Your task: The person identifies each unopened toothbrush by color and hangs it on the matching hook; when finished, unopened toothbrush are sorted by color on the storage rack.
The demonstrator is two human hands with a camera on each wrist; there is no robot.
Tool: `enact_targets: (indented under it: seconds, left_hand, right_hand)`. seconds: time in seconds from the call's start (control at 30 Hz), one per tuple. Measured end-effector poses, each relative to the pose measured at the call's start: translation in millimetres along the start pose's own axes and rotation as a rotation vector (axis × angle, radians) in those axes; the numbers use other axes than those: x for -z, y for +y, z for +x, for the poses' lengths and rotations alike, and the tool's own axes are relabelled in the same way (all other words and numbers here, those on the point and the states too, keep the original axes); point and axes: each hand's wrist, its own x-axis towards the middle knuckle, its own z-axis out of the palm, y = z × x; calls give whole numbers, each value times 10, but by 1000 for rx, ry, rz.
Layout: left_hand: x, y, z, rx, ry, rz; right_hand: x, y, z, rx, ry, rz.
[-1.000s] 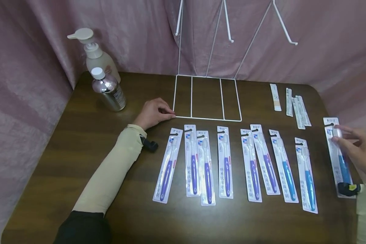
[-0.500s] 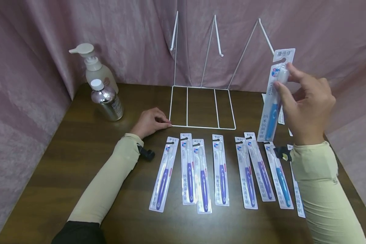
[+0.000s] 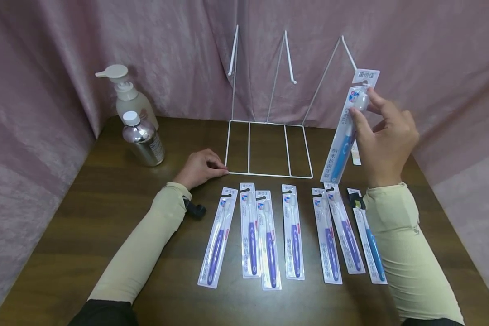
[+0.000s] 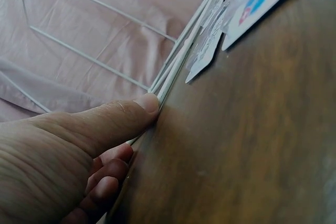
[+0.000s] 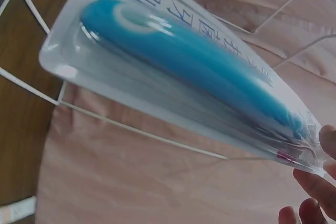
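Observation:
My left hand (image 3: 199, 168) pinches the front left corner of a white wire display rack (image 3: 269, 174), its thumb (image 4: 126, 119) on the wire. Raised above the table, a blister-packed blue toothbrush (image 3: 343, 140) leans with its top to the right. My right hand (image 3: 385, 136) grips it near the brush head between thumb and fingers. The pack's header overlaps the tip of the rack's right hook (image 3: 349, 54) in the head view. In the right wrist view the pack's blue handle (image 5: 184, 56) faces the camera. The middle hook (image 3: 289, 59) and left hook (image 3: 233, 52) carry nothing.
Several packed purple toothbrushes (image 3: 294, 235) and one blue one (image 3: 368, 240) lie in a row before the rack. A silver bottle (image 3: 144, 142) and a pump bottle (image 3: 136, 104) stand back left. A small paper strip (image 3: 356, 154) lies behind my right hand. A pink curtain (image 3: 167, 68) hangs behind.
My right hand has lifted the packed blue toothbrush from the table's far right and carried it left to the right hook. My left hand keeps its place on the rack. The head view has tilted up.

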Motion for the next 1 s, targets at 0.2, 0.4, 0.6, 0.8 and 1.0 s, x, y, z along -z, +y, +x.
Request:
enact_targets:
  seconds: [0.2, 0.4, 0.6, 0.8, 1.0]
  left_hand:
    - [-58, -64, 18, 18, 1, -4]
    - [-138, -71, 25, 9, 12, -14]
    - [-256, 49, 108, -20, -27, -36]
    - [-276, 79, 149, -48, -49, -40]
    - [-189, 26, 147, -48, -14, -35]
  right_hand:
    - [-436, 211, 199, -62, -41, 11]
    - [-853, 377, 549, -160, -64, 21]
    - [-974, 589, 801, -284, -53, 27]
    - [-994, 674, 873, -318, -60, 2]
    - [-878, 632, 863, -257, -153, -17]
